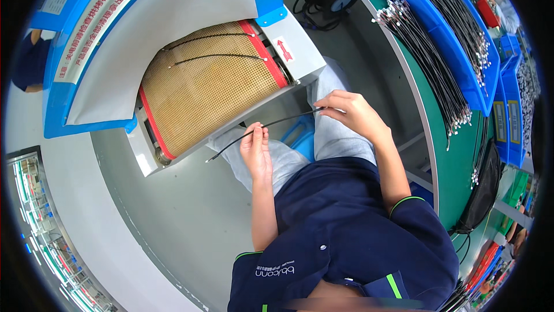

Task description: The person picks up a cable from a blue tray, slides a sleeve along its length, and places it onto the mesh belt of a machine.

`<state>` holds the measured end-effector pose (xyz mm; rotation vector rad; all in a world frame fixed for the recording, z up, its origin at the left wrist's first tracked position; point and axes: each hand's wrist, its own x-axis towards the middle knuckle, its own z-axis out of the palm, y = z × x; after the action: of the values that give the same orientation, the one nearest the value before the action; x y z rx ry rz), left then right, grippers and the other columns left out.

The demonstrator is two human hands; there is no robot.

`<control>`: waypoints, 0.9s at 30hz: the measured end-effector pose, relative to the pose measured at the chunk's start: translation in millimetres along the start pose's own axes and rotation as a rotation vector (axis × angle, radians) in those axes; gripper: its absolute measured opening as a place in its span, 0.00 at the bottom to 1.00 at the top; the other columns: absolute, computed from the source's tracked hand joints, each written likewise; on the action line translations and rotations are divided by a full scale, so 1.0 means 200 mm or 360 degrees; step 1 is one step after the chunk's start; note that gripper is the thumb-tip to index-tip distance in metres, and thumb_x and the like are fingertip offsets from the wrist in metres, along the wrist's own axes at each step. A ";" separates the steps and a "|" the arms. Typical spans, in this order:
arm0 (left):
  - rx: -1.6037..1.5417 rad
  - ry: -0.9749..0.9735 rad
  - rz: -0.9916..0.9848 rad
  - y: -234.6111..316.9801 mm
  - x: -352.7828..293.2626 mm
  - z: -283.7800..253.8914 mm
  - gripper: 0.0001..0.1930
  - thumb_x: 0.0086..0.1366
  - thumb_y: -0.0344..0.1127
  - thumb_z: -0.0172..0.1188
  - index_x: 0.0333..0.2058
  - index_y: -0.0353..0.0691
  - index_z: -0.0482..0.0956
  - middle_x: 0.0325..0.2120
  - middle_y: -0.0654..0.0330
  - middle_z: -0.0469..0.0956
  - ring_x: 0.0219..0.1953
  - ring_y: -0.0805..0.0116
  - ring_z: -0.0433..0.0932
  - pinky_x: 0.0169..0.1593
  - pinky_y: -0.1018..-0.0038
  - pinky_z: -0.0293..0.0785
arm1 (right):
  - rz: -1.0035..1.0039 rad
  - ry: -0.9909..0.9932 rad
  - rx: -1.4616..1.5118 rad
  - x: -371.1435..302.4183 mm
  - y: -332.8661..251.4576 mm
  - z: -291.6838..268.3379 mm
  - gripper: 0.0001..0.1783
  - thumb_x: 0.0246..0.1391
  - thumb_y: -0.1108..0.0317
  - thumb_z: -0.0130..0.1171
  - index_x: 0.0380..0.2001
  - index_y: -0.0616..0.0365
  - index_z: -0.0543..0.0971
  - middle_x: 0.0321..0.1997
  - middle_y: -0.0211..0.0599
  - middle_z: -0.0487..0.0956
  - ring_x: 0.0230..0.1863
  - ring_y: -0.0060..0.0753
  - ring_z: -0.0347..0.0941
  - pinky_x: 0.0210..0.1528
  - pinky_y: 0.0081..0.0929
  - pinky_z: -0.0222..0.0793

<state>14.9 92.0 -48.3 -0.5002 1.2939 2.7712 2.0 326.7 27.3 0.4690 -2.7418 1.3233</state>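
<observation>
Black cable (pixel 288 119) on my feed: I've got the left hand (pixel 255 147) curled closed around it and the right hand (pixel 353 113) pinching it between fingertips.

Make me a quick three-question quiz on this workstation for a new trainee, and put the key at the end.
1. How many dark cables lie on the mesh belt?
2. True or false: the person's left hand is empty.
3. What colour are the edge strips of the belt? A) green B) red C) yellow

Key:
1. Two.
2. False: the left hand and the right hand both hold one black cable.
3. B.
</observation>
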 end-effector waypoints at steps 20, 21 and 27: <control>-0.0003 0.0006 0.0018 0.04 -0.03 0.00 0.06 0.62 0.28 0.56 0.38 0.35 0.76 0.33 0.62 0.77 0.33 0.76 0.76 0.39 0.84 0.73 | -0.0357 0.0188 -0.0039 -0.02 0.01 0.02 0.06 0.43 0.76 0.63 0.27 0.60 0.78 0.25 0.34 0.74 0.25 0.32 0.72 0.28 0.25 0.68; 0.0002 -0.0021 0.0025 0.04 -0.03 0.00 0.06 0.62 0.28 0.56 0.37 0.35 0.76 0.33 0.62 0.77 0.33 0.76 0.76 0.39 0.84 0.73 | -0.0358 0.0186 -0.0039 -0.02 0.01 0.02 0.06 0.43 0.76 0.63 0.27 0.60 0.78 0.25 0.34 0.74 0.25 0.32 0.72 0.28 0.25 0.68; 0.0015 -0.0054 0.0008 0.05 -0.04 0.00 0.06 0.60 0.28 0.58 0.36 0.33 0.77 0.32 0.60 0.76 0.32 0.74 0.75 0.39 0.81 0.73 | -0.0341 0.0168 -0.0005 -0.03 0.03 0.02 0.05 0.43 0.75 0.63 0.26 0.60 0.79 0.23 0.33 0.74 0.24 0.31 0.71 0.26 0.25 0.68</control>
<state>20.1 85.1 -38.8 -0.4481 1.3027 2.7635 5.9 327.6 19.5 0.6520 -2.5257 1.2530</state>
